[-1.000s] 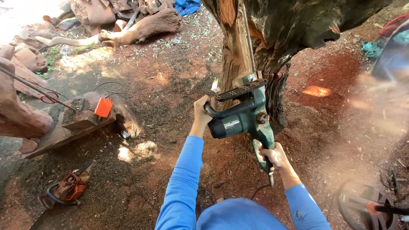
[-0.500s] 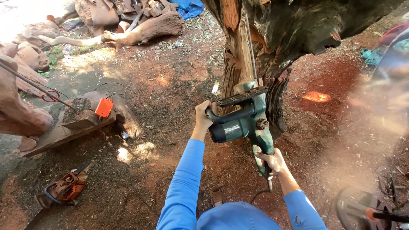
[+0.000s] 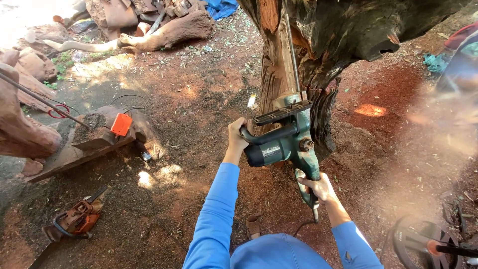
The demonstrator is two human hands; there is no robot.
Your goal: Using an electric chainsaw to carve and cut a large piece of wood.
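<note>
Red-brown dirt strewn with sawdust spreads around the dark tree trunk [image 3: 318,55], our landmark throughout. Against the picture half a second ago, little has changed: we have kept both grips, and the saw sits marginally higher against the wood, its bar still buried in the same pale cut.

Our teal electric chainsaw [image 3: 286,142] stands nearly upright at the foot of the trunk, its guide bar [image 3: 291,55] running up into the raw, orange-brown groove; a black front handle and guard cross its top. Our left hand [image 3: 236,137] is clenched around that front handle, and our right hand [image 3: 318,188] is wrapped around the rear grip below the motor, blue sleeves on both arms.

Left of the trunk, carved reddish root pieces [image 3: 164,30] lie heaped, with a wooden block [image 3: 94,137] carrying an orange box [image 3: 121,124] nearer. Farther left and lower, an orange petrol chainsaw [image 3: 74,221] rests on the dirt. Right of the trunk, blur hides the ground, and a black wheel-like object [image 3: 418,239] shows at the lower edge.
</note>
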